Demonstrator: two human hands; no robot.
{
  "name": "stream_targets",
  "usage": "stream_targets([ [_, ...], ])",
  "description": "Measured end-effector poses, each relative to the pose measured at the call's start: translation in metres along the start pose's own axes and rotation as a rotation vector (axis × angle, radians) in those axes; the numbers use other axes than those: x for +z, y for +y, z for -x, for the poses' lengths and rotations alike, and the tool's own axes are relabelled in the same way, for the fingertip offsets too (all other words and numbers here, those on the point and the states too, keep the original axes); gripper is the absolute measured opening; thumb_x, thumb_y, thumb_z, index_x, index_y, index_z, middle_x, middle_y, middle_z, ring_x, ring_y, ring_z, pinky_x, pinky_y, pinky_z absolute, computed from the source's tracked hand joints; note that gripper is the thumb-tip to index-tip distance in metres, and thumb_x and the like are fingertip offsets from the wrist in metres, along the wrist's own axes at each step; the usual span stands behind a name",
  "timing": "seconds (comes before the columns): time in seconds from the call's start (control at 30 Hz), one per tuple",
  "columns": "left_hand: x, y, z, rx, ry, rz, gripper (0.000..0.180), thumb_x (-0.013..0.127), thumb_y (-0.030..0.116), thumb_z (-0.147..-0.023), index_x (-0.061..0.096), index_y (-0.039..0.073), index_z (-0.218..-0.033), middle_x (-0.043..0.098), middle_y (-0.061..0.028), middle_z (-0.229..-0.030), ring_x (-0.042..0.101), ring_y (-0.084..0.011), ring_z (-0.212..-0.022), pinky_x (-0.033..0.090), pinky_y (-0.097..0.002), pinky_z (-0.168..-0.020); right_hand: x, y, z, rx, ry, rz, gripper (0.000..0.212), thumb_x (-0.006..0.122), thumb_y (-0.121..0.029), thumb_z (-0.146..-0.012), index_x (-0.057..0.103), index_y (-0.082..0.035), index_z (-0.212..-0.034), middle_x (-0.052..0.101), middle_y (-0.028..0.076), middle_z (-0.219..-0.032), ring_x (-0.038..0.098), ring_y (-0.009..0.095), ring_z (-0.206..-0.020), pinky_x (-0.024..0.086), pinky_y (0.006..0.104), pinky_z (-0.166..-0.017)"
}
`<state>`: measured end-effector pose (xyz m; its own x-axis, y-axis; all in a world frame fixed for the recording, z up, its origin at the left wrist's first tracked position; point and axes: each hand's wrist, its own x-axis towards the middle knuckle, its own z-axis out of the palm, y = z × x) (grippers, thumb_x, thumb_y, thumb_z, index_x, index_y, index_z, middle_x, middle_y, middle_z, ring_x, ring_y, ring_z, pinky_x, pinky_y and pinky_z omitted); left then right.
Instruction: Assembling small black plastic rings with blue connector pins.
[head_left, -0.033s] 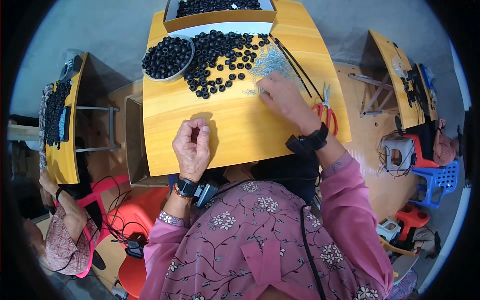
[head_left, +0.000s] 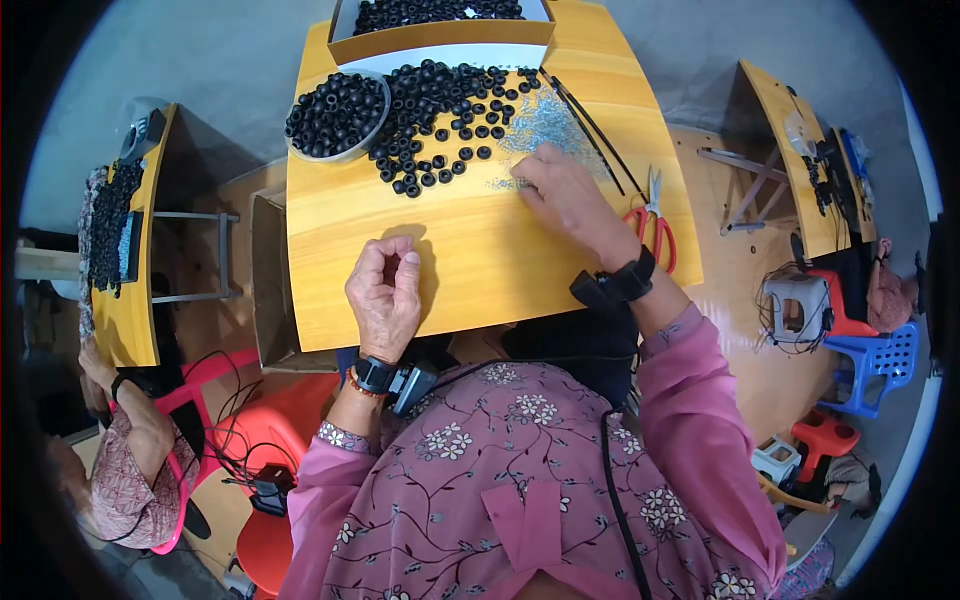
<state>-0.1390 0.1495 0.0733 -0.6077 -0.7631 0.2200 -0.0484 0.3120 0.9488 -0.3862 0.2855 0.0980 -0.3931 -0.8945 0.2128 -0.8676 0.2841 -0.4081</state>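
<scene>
My left hand [head_left: 385, 295] is raised over the near left part of the wooden table [head_left: 470, 270], its thumb and curled fingers closed together. Whatever they pinch is too small to make out. My right hand [head_left: 565, 195] reaches to the near edge of a spread of tiny pale blue beads [head_left: 545, 122], fingers bent down and closed; their tips are partly hidden. Loose black round beads [head_left: 430, 95] lie left of these. A clear bowl [head_left: 384, 118] heaped with more black beads stands at the table's left edge.
Red-handled scissors [head_left: 655, 205] and two thin black rods [head_left: 590, 125] lie right of the blue beads. A cardboard box [head_left: 440, 42] of black beads stands at the far edge. At the left, another person [head_left: 140, 470] sits by a side table [head_left: 145, 280]. Stools [head_left: 875, 365] are at the right.
</scene>
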Motion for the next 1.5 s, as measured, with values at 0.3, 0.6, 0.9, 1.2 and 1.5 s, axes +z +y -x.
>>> stream_targets([
  [0.3,0.000,-0.002,0.000,0.015,-0.002,-0.006,0.008,0.066,0.004,-0.095,0.067,-0.001,-0.101,0.066,-0.0034,-0.085,0.059,-0.0094,-0.074,0.051,-0.0254,-0.070,-0.025,-0.001,-0.002,0.144,0.115,-0.334,0.014,0.061,0.000,-0.087,0.067,0.001,-0.100,0.063,0.019,-0.094,0.063,0.038,-0.091,0.050,0.0443,-0.080],
  [0.6,-0.002,-0.003,0.001,-0.037,-0.052,-0.028,0.009,0.065,0.004,-0.097,0.065,-0.001,-0.105,0.066,-0.0008,-0.095,0.059,-0.0073,-0.086,0.050,-0.0237,-0.080,-0.028,0.002,0.011,0.095,0.213,-0.368,0.011,0.063,-0.002,-0.088,0.069,0.001,-0.096,0.066,0.018,-0.093,0.065,0.037,-0.087,0.052,0.0407,-0.077],
  [0.9,-0.001,0.024,-0.007,0.360,-0.230,-0.329,0.024,0.071,0.007,-0.088,0.068,0.004,-0.112,0.066,-0.0090,-0.099,0.061,-0.0236,-0.091,0.049,-0.0356,-0.085,-0.001,-0.015,0.032,-0.004,0.079,-0.142,0.008,0.065,-0.007,-0.087,0.064,-0.003,-0.094,0.059,0.016,-0.089,0.063,0.039,-0.082,0.052,0.0468,-0.071],
  [1.2,0.006,0.025,-0.009,0.356,-0.444,-0.250,0.034,0.075,0.011,-0.082,0.069,0.004,-0.115,0.065,-0.0142,-0.101,0.060,-0.0354,-0.093,0.048,-0.0422,-0.086,0.002,-0.048,0.055,-0.087,-0.054,-0.100,0.010,0.063,-0.010,-0.089,0.061,-0.002,-0.096,0.057,0.016,-0.090,0.062,0.037,-0.088,0.051,0.0471,-0.072],
  [1.5,-0.007,0.007,-0.009,-0.008,-0.287,0.103,0.016,0.066,0.005,-0.097,0.068,-0.004,-0.109,0.067,-0.0043,-0.099,0.062,-0.0109,-0.094,0.050,-0.0255,-0.088,-0.002,-0.037,0.070,0.045,0.176,-0.434,0.008,0.063,-0.005,-0.094,0.061,-0.003,-0.101,0.061,0.011,-0.090,0.063,0.025,-0.082,0.051,0.0336,-0.070],
])
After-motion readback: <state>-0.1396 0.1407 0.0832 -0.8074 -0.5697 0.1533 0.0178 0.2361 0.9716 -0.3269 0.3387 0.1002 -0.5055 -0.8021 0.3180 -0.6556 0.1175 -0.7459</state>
